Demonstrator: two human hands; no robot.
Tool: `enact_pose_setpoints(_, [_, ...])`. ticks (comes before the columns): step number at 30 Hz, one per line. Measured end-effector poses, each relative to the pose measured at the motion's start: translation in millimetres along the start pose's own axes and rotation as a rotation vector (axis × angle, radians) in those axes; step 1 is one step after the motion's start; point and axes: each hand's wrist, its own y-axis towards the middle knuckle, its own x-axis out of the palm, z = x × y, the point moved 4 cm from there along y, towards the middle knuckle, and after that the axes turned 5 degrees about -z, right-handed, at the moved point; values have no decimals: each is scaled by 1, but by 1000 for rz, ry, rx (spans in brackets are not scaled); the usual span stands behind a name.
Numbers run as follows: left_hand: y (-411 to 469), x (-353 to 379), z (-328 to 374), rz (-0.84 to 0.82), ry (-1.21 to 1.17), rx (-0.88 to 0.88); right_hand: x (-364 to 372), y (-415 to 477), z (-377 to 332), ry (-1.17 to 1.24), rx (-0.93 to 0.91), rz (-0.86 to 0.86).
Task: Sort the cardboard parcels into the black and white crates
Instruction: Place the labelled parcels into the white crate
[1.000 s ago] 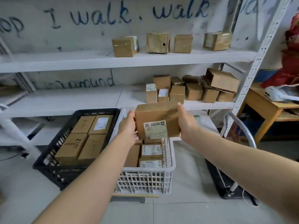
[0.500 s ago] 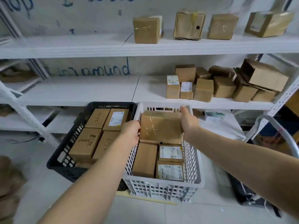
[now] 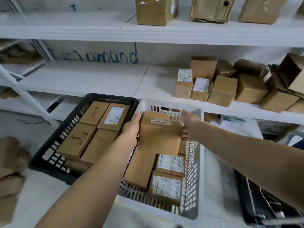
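Parcel going into the white crate

Left hand [image 3: 131, 129] and right hand [image 3: 189, 124] clamp a cardboard parcel [image 3: 160, 134] by its sides, fingers closed on it, at frame centre over the white crate [image 3: 194, 162], probably to lower it level into the far gap; the black crate [image 3: 54, 142] lies left.

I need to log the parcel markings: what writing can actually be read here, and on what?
"2614": far left parcel in the black crate.
"2618": near left parcel.
"2617": parcel beside it.
"around", blue: wall behind the shelf.
Printed labels, including on the held parcel: too small to read.
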Motion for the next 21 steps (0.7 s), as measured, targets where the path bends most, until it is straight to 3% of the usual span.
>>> enact_pose_setpoints(5, [29,2,-26,11,38,-70,3,27,17,4,86,-30])
enact_pose_setpoints(13, [71,-8,-63,55,346,-32,18,70,70,37,256,20])
enact_pose_setpoints(17, [76,-12,-74,22,307,-39,19,90,87,-16,263,120])
enact_pose_setpoints(21, [74,-9,-80,25,248,-162,15,97,94,-53,253,183])
